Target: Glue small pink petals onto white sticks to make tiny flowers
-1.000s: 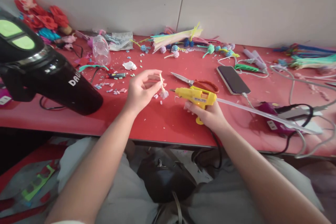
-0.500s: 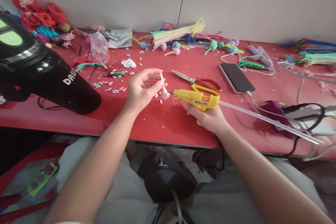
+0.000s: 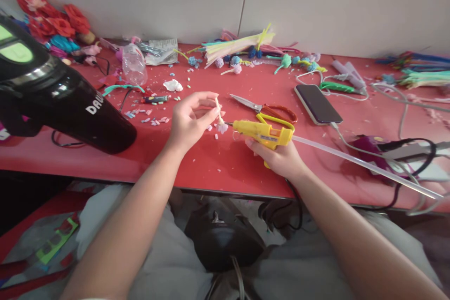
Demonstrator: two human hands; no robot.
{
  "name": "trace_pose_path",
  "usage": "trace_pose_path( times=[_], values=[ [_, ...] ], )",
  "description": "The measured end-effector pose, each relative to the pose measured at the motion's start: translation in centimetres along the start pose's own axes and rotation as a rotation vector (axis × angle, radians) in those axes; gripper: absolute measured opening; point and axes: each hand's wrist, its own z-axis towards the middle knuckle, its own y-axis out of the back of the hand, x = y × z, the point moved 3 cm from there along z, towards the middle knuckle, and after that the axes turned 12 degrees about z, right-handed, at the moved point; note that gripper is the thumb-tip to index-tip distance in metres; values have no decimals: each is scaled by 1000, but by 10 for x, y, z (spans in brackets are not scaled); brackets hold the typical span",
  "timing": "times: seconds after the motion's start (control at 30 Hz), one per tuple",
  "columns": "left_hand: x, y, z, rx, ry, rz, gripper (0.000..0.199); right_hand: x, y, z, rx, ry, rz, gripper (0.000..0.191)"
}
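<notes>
positions were read on a clock face centred on the small pale flower (image 3: 222,127). at 4 o'clock, the yellow glue gun (image 3: 260,132) was found gripped by the right hand (image 3: 286,157), with the fingers wrapped round its handle; the trigger was hidden, so whether it was pressed could not be told. the tool was judged rigid and moderately light, though its rear was likely made awkward by the long clear glue stick (image 3: 337,148). it was best held by the handle, and the metal nozzle was to be avoided as possibly hot.

at 9 o'clock, the left hand (image 3: 186,119) was noted with the thumb and a fingertip closed on the pale stem (image 3: 218,104). the flower was hung head down from it, over the red table (image 3: 211,168), with the nozzle set at its 3 o'clock side; whether contact was made could not be told. the flower was judged very light, soft and easily crushed, the stem bendable; a light pinch on the stem, clear of the petals, was considered soundest.

farther off, scissors (image 3: 246,102) were observed at 1 to 2 o'clock, a phone (image 3: 318,104) towards 3, and a pale bundle of fuzzy stems (image 3: 239,47) at 12.
</notes>
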Motion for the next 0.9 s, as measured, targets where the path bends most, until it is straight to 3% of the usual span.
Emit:
trace_pose_path(
  times=[0.6,0.77,0.9],
  values=[
    [0,4,2,-38,-31,-14,26,3,-1,0,28,0,-12,25],
    [3,18,9,-109,-98,16,29,5,2,1,64,7,-52,33],
    [8,30,13,-141,-135,56,30,12,10,8,-27,-3,-152,40]
  ],
)
